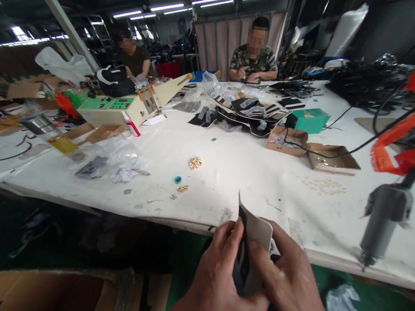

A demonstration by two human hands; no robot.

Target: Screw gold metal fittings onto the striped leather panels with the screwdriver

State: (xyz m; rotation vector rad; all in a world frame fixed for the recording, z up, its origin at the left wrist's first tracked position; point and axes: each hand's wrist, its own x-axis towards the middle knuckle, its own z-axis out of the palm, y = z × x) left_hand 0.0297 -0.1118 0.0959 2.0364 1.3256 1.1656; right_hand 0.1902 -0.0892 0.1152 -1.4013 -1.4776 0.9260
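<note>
Between my two hands, a flat piece with a pale face and a dark side is held upright at the table's near edge. My left hand grips its dark side, fingers bent against it. My right hand closes on the pale side, thumb pressed flat on the face. The piece's lower part is hidden by my hands. On the table ahead lie a pile of small gold metal pieces, a smaller gold group and a small blue ring-shaped item.
An electric screwdriver hangs at the right with orange strips above it. Cardboard trays and a green box stand behind. Dark and pale pieces are heaped mid-table. A co-worker sits opposite. An open carton is at lower left.
</note>
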